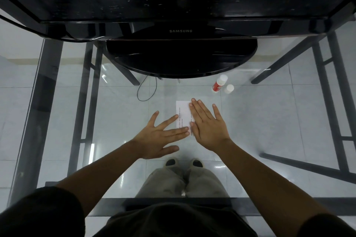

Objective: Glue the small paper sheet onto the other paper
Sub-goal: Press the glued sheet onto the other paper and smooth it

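Note:
A small white paper sheet (183,113) with lines of print lies flat on the glass table. My right hand (207,123) lies flat with straight fingers over the sheet's right part and hides it. My left hand (160,136) is spread flat to the left, its fingertips touching the sheet's lower left corner. I cannot tell whether a second paper lies underneath. A red and white glue stick (219,83) stands uncapped beyond the paper, its white cap (228,88) beside it.
A black monitor with a round base (181,57) stands at the back of the glass table (57,121). A thin black cable (143,90) loops in front of the base. Dark table legs, the tiled floor and my own legs show through the glass.

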The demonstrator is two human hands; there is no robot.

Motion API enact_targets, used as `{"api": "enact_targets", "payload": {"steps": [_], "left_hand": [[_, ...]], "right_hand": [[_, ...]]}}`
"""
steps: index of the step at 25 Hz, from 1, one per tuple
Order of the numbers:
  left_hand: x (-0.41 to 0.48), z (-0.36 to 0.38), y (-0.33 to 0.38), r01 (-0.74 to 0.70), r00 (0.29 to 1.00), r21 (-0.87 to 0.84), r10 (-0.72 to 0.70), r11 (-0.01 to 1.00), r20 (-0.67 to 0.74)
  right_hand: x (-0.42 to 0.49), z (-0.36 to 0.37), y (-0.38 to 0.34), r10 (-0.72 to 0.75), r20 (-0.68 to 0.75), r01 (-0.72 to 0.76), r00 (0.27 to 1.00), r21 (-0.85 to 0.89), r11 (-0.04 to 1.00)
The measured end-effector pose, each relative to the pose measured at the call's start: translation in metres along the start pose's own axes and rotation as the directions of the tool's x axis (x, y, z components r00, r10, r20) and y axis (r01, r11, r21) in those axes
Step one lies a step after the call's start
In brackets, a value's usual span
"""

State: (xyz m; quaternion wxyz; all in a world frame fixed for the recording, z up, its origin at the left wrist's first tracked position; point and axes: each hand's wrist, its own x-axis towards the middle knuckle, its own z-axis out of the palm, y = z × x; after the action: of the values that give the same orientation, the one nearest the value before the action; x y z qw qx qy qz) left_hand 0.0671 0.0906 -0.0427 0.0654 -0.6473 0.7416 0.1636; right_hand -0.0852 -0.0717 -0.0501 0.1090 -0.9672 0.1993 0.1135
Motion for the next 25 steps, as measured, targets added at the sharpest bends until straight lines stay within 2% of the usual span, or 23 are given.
{"api": "enact_targets", "payload": {"steps": [4, 9, 12, 16, 21, 25], "left_hand": [[0.007, -0.008, -0.02, -0.058, 0.998, -0.035, 0.059, 0.998, 0.036], [0.016, -0.022, -0.042, -0.041, 0.998, -0.01, 0.041, 0.999, 0.055], [0.017, -0.023, -0.041, -0.025, 0.999, -0.062, 0.028, 0.998, 0.045], [0.014, -0.021, -0.035, 0.03, 0.999, -0.153, -0.033, 0.988, -0.021], [0.016, -0.015, -0.031, 0.14, 0.99, -0.162, -0.143, 0.977, -0.007], [0.024, -0.012, -0.026, 0.323, 0.936, -0.272, -0.349, 0.907, -0.05]], "right_hand": [[0.0, -0.001, 0.0, -0.006, -0.009, 0.006, 1.0, 0.003, 1.0], [0.0, 0.001, 0.001, 0.0, -0.015, 0.0, 1.0, 0.005, 1.0], [0.0, 0.003, 0.001, 0.005, -0.021, -0.005, 1.0, 0.005, 1.0], [0.0, 0.003, 0.001, 0.007, -0.022, -0.007, 1.0, 0.003, 1.0], [0.001, 0.003, 0.002, 0.006, 0.005, -0.007, 1.0, 0.043, 0.999], [0.001, 0.002, 0.001, 0.003, 0.012, -0.004, 1.0, 0.062, 0.998]]}}
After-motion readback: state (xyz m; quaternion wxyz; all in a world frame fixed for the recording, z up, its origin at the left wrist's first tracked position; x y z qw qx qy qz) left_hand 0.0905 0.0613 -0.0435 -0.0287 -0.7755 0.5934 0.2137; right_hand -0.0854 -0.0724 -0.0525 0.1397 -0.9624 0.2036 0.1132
